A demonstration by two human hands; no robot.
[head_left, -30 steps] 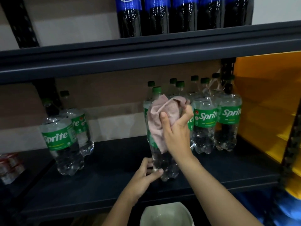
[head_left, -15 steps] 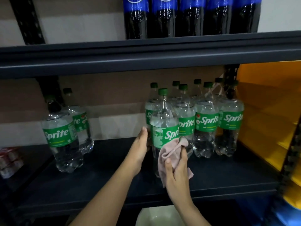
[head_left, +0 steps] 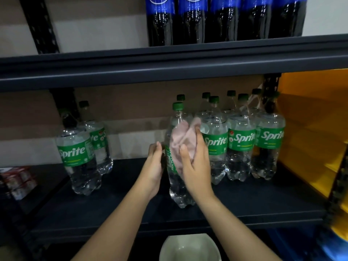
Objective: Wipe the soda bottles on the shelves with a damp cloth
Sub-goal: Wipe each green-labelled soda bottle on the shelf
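Note:
A clear Sprite bottle (head_left: pixel 178 187) with a green cap stands near the front of the dark middle shelf (head_left: pixel 131 210). My right hand (head_left: pixel 195 166) presses a pale pink cloth (head_left: pixel 181 140) against the bottle's front, over its green label. My left hand (head_left: pixel 153 170) holds the bottle's left side at label height, fingers curled round it. Several more Sprite bottles (head_left: pixel 241 146) stand in a group just behind and to the right. Two Sprite bottles (head_left: pixel 79 153) stand apart at the left.
Dark cola bottles (head_left: pixel 222 19) with blue labels line the upper shelf (head_left: pixel 169 66). A white bowl (head_left: pixel 188 247) sits below the shelf's front edge. Small red-and-white packs (head_left: pixel 17 179) lie at far left. A yellow panel (head_left: pixel 312 129) bounds the right side.
The cloth and my right hand rose from the bottle's lower part to its label and shoulder. The bottle has turned, its label's side text now facing me. My left hand stays on its left side.

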